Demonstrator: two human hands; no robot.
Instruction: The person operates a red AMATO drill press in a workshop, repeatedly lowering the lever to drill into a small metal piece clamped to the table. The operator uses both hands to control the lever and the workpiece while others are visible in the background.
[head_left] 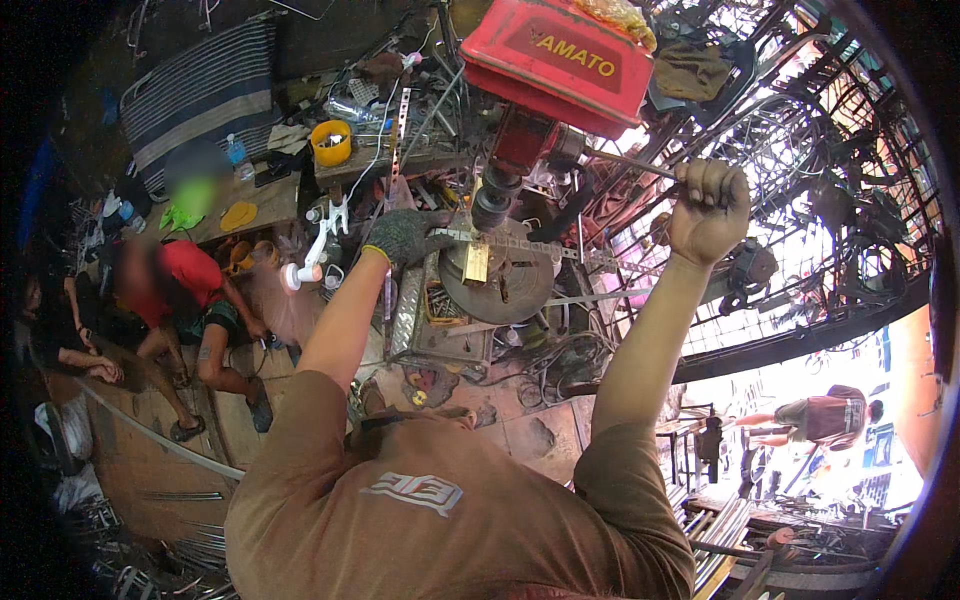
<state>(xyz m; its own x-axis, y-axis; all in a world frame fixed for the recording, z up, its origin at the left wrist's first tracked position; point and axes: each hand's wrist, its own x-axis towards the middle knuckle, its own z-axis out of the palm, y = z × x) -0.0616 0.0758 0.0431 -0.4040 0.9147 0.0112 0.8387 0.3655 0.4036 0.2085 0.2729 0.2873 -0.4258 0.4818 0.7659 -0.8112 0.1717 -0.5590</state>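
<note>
A drill press with a red head cover [500,75] stands in front of me. My right hand [712,208], bare, is wrapped round the end of its feed lever [632,162], raised at the right. In a dark knitted glove, my left hand [402,238] grips the left end of a flat metal bar with holes along it [525,243]. That bar runs across above the round drill table [525,292], under the chuck [492,200]. A yellowish block [476,264] lies beneath the bar. Whether the drill bit touches the metal cannot be seen.
A person in a red shirt [195,270] sits low at the left, beside a bench [265,205]. On benches behind are a yellow tub [331,143] and a white jointed lamp or stand [322,243]. Metal grilles and hanging scrap [820,170] fill the right; another person [830,417] is outside.
</note>
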